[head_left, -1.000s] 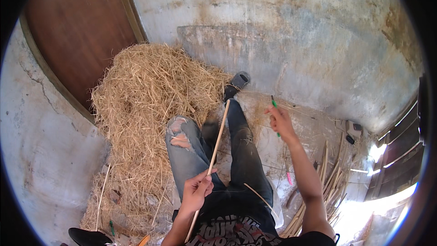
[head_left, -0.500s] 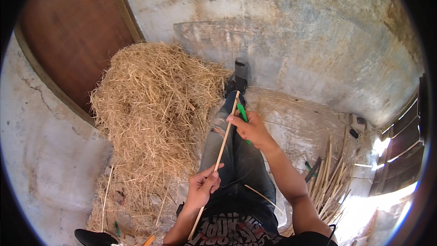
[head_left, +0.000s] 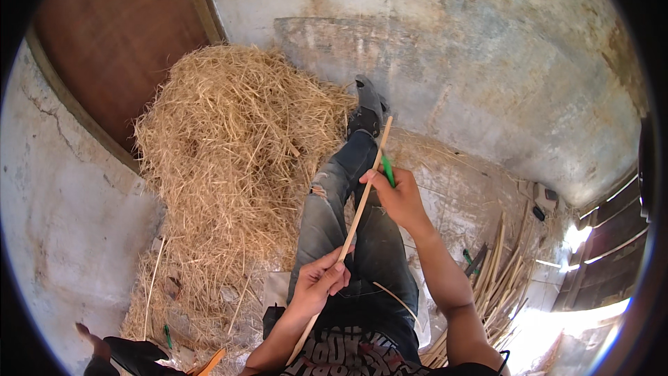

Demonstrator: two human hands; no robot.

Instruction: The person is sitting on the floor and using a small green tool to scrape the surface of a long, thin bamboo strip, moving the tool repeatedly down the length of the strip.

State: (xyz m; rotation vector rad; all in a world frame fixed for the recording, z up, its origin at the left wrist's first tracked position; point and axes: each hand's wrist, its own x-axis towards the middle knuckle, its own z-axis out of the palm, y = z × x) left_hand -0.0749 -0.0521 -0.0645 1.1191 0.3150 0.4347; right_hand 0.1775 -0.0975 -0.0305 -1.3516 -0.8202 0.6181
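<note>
A long, pale bamboo strip [head_left: 358, 217] runs slantwise over my legs, from near my waist up toward my shoe. My left hand [head_left: 320, 282] is closed around its lower part, thumb on top. Farther up, my right hand [head_left: 398, 198] grips a slim green utility knife [head_left: 387, 171] held against the strip, its thumb pressing on the strip. Most of the knife is hidden by the fingers, and its blade cannot be made out. A thin, curved sliver [head_left: 396, 299] lies across my lap.
A big straw heap [head_left: 236, 125] rises at the left, beside a brown door panel [head_left: 118, 49]. Several loose bamboo strips [head_left: 497, 271] are piled at my right. Another person's foot and dark clothing [head_left: 129, 355] show at lower left, near an orange object [head_left: 209, 362]. A stained wall [head_left: 445, 49] stands ahead.
My right hand has moved slightly right and down along the strip with the knife. The strip's far end has swung right and up. Another person's foot has come into view at lower left.
</note>
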